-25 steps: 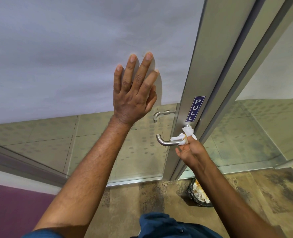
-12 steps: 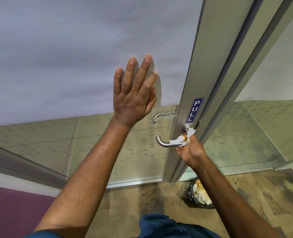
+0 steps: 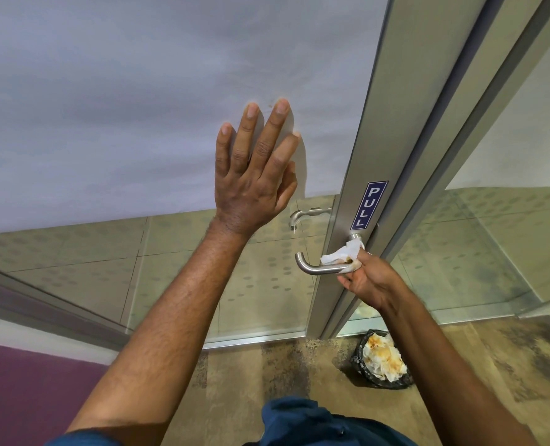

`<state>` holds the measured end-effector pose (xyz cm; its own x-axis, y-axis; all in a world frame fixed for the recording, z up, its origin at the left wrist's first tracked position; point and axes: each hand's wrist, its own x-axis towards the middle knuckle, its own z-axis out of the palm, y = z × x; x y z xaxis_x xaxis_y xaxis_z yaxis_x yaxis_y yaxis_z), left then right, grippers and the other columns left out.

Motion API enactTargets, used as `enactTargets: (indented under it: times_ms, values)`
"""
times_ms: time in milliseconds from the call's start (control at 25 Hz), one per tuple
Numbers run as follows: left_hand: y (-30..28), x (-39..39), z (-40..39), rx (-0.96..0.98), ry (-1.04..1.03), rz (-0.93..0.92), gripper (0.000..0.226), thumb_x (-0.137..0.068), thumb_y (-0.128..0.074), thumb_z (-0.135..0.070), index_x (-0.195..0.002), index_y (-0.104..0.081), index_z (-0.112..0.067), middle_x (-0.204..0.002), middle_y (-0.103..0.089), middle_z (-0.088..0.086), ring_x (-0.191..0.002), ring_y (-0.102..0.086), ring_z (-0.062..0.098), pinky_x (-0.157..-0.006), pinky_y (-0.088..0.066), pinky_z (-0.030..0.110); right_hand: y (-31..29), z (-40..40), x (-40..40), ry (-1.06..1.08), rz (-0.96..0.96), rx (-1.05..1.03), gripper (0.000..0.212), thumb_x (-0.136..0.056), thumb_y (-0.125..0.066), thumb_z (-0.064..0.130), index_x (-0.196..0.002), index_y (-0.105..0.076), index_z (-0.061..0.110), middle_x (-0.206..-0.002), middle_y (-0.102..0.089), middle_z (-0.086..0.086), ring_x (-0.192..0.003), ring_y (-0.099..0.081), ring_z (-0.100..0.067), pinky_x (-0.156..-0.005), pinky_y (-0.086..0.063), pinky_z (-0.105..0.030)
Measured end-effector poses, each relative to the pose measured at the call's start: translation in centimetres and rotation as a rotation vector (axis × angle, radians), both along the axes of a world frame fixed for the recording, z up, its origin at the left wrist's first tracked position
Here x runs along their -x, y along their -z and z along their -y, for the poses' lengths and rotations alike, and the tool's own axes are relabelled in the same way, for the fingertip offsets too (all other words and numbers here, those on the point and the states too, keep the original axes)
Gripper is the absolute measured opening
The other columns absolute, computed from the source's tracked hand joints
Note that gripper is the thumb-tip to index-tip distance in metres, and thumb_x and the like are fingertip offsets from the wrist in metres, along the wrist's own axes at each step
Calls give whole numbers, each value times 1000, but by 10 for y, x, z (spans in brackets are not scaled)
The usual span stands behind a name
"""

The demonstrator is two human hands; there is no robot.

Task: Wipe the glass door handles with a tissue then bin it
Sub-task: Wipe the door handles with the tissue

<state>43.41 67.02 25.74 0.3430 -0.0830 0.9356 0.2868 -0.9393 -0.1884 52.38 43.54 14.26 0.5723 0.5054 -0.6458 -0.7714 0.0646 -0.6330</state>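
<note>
A steel lever handle [image 3: 312, 267] sticks out from the metal stile of the glass door [image 3: 352, 175], below a blue PULL sticker [image 3: 368, 205]. My right hand [image 3: 367, 281] holds a crumpled white tissue [image 3: 342, 254], stained brown, wrapped over the handle's inner end near the stile. My left hand [image 3: 254, 175] lies flat with fingers spread on the frosted part of the glass. The other side's handle [image 3: 305, 215] shows through the clear glass. A black-lined bin [image 3: 381, 358] full of used tissues stands on the floor under my right forearm.
The door's frame [image 3: 460, 130] runs diagonally to the right of the stile, with a fixed glass panel [image 3: 492, 246] beyond. Mottled brown floor [image 3: 267, 365] lies below. A purple surface [image 3: 25, 391] is at the lower left. Blue clothing [image 3: 302, 420] shows at the bottom.
My right hand has worked the tissue around the handle's inner end, dropping under it and then coming back over the top. My left hand stays flat on the glass.
</note>
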Motion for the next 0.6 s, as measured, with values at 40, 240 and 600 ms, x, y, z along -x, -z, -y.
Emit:
enactTargets:
  times_ms: [40, 240, 600]
  values:
    - [0, 0, 0, 1, 2, 0, 50, -101, -64, -25, -148, -48, -22, -172, -25, 5, -169, 4, 24, -138, 1, 47, 4, -1, 2, 52, -38, -57, 27, -108, -47, 34, -93, -61, 16, -94, -77, -11, -93, -71, -26, -98, -46, -37]
    - [0, 0, -1, 0, 6, 9, 51, -100, -64, -25, -148, -48, -22, -172, -26, 5, -169, 2, 24, -138, 1, 47, 8, -4, 5, 207, -158, -187, 37, -109, -42, 41, -85, -57, 17, -84, -59, 0, -85, -73, -28, -88, -49, -43]
    - [0, 1, 1, -6, 13, 4, 50, -100, -64, -25, -147, -49, -21, -171, -28, 5, -167, -11, 30, -138, 1, 47, -13, -9, 6, 60, 2, 61, 33, -105, -45, 22, -111, -62, -5, -108, -75, -30, -101, -72, -35, -92, -56, -35]
